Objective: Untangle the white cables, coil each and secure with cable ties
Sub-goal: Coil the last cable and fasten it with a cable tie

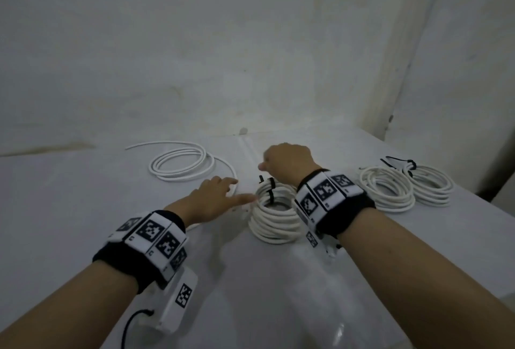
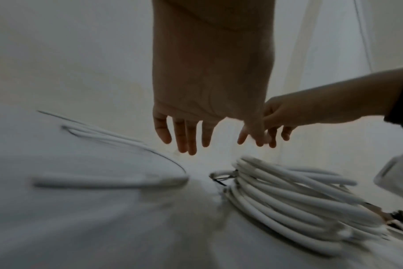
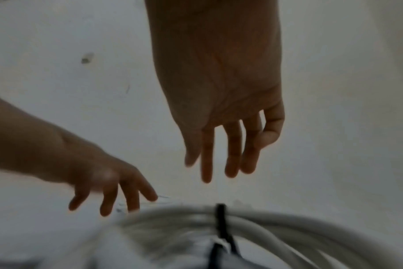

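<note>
Here both hands hover empty over tied coil (image 1: 274,216); loose cable (image 1: 182,165) beyond.

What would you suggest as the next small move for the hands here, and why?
Probably reach the left hand forward to the loose white cable at the far left and start coiling it. The middle coil already wears a black cable tie, the two coils at the right look bundled, and both the left and right hand hold nothing.
</note>
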### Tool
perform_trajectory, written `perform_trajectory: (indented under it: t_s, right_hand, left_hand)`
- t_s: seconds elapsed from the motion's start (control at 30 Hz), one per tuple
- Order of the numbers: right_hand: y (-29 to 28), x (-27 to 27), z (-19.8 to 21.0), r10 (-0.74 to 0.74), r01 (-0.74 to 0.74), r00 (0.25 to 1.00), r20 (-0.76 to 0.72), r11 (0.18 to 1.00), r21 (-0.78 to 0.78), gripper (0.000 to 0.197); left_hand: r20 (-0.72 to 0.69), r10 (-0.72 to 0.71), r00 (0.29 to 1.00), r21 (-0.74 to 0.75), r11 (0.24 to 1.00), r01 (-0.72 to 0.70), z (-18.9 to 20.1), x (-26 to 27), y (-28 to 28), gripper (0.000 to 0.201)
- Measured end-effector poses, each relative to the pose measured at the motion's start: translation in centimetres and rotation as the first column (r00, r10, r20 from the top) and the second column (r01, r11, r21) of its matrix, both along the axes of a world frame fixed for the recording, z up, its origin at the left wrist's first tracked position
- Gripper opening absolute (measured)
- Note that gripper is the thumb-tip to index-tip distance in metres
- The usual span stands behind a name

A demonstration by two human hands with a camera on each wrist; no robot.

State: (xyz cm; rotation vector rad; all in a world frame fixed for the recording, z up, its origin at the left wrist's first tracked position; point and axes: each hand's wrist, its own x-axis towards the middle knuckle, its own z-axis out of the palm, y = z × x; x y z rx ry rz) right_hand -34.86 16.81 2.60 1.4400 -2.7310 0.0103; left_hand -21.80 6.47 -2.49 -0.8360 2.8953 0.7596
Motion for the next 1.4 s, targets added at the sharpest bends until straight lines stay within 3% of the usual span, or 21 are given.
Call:
perform_trajectory:
  t_s: [0.1,0.17,0.23,0.3,0.4,0.47,0.53,0.6,0.67,0.73,0.8,0.87,0.93,0.97,1.0,1.1,1.17,1.23,1.3,1.4]
  right_hand:
    - [-3.4,2.3,0.6,0.208,-0.232,0.965,0.158,0.96,0.156,0.026]
    - [-5.4,4.2,-0.1,0.274,-0.312,0.947,0.169,0.911,0.269,0.038]
    - [-7.1,5.8,-1.6,0.306,-0.337,0.941,0.143,0.886,0.32,0.045]
    - [-8.4,7.1,-3.3,0.327,-0.365,0.93,0.17,0.881,0.302,0.045]
    - [-10.1,8.6,-3.7,0.331,-0.377,0.914,0.235,0.906,0.19,0.029]
    - [-11.0,9.4,-2.8,0.357,-0.347,0.865,0.352,0.933,-0.096,0.014]
    - [-11.4,10.5,-1.3,0.44,-0.247,0.757,0.483,0.877,-0.412,0.013]
    - [-11.9,11.9,0.2,0.519,-0.153,0.698,0.493,0.781,-0.606,0.011]
    - [-12.6,13.4,1.7,0.58,-0.058,0.658,0.48,0.674,-0.736,0.005]
    - [-13.1,14.7,3.4,0.637,0.067,0.598,0.487,0.565,-0.822,0.021]
    - [-13.6,15.2,4.8,0.69,0.09,0.566,0.451,0.492,-0.866,0.041]
    - [-13.9,15.1,5.8,0.676,-0.08,0.669,0.309,0.478,-0.875,0.043]
    - [-14.2,14.3,6.7,0.593,-0.348,0.803,0.06,0.548,-0.76,0.033]
    - [-14.3,13.8,6.9,0.574,-0.449,0.817,-0.045,0.586,-0.674,0.032]
    - [-14.3,13.3,7.2,0.584,-0.539,0.801,-0.133,0.604,-0.587,0.033]
    - [-14.0,12.3,7.7,0.583,-0.742,0.67,-0.461,0.56,-0.37,0.027]
    - [-13.8,12.4,8.7,0.473,-0.727,0.683,-0.557,0.517,-0.452,0.022]
    - [-13.5,12.1,10.4,0.347,-0.581,0.814,-0.467,0.458,-0.673,0.022]
    - [-13.3,11.2,11.8,0.291,-0.353,0.924,-0.247,0.405,-0.844,0.023]
    - [-13.9,10.5,11.1,0.341,-0.027,0.934,0.103,0.358,-0.933,0.023]
  left_hand:
    - [0.258,0.026,0.966,-0.316,0.947,0.059,-0.6,2.0,-2.6,0.078]
    - [0.359,0.047,0.932,-0.366,0.926,0.095,-1.3,3.4,-3.6,0.063]
    - [0.337,0.008,0.942,-0.41,0.901,0.139,-1.7,4.7,-4.3,0.038]
    - [0.287,-0.021,0.958,-0.561,0.807,0.186,-1.4,5.9,-4.9,0.026]
    - [0.052,0.017,0.999,-0.707,0.706,0.025,-0.2,7.7,-6.3,0.02]
    - [-0.291,0.068,0.954,-0.616,0.75,-0.241,0.6,9.0,-7.3,0.019]
    - [-0.611,0.188,0.769,-0.223,0.891,-0.396,1.2,9.8,-8.0,0.032]
    - [-0.774,0.326,0.542,0.206,0.94,-0.272,2.1,10.2,-8.0,0.048]
    - [-0.819,0.373,0.436,0.372,0.924,-0.091,2.8,10.3,-7.5,0.05]
    - [-0.836,0.346,0.426,0.404,0.913,0.051,3.4,10.3,-7.0,0.042]
    - [-0.864,0.258,0.432,0.347,0.928,0.139,3.8,10.5,-7.0,0.026]
    - [-0.887,0.196,0.418,0.243,0.968,0.061,4.1,11.0,-7.6,0.019]
    - [-0.887,0.189,0.422,0.178,0.982,-0.066,4.4,11.8,-8.7,0.031]
    - [-0.895,0.179,0.408,0.155,0.984,-0.092,4.8,12.5,-9.2,0.034]
    - [-0.908,0.163,0.386,0.133,0.986,-0.103,5.2,13.2,-9.7,0.035]
    - [-0.927,0.127,0.353,0.079,0.986,-0.149,6.0,14.8,-11.4,0.035]
    - [-0.929,0.166,0.332,0.134,0.984,-0.116,5.5,15.3,-11.9,0.036]
    - [-0.92,0.244,0.308,0.233,0.97,-0.071,4.1,15.3,-11.9,0.033]
    - [-0.898,0.322,0.301,0.32,0.946,-0.057,2.4,15.2,-11.8,0.031]
    - [-0.865,0.429,0.261,0.455,0.889,0.046,1.7,14.6,-11.8,0.032]
